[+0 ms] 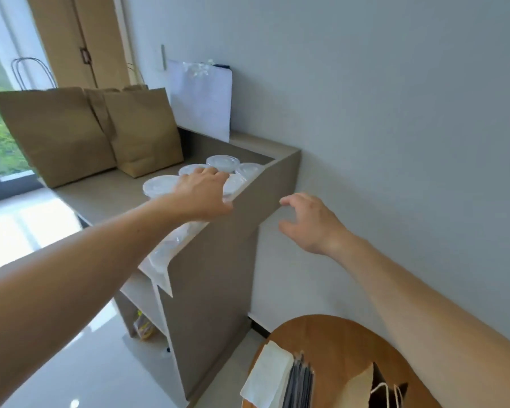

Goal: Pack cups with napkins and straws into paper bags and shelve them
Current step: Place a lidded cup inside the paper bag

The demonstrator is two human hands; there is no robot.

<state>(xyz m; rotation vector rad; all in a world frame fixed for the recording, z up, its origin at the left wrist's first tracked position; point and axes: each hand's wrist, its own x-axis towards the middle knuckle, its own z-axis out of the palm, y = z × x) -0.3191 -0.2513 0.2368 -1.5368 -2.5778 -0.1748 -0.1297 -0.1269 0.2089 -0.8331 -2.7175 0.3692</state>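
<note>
On the grey counter [115,198], beside two standing paper bags [71,131]: fetching a cup.
Lidded cups [159,185] cluster at the counter's end; left hand [202,192] lies over them, fingers bent down, grip unclear; right hand [309,223] hovers empty, fingers loosely apart. Next, probably: close on one lid and lift straight.

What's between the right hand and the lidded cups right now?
Head view: the counter's raised end panel stands between the right hand and the cups. That hand holds nothing.
</note>
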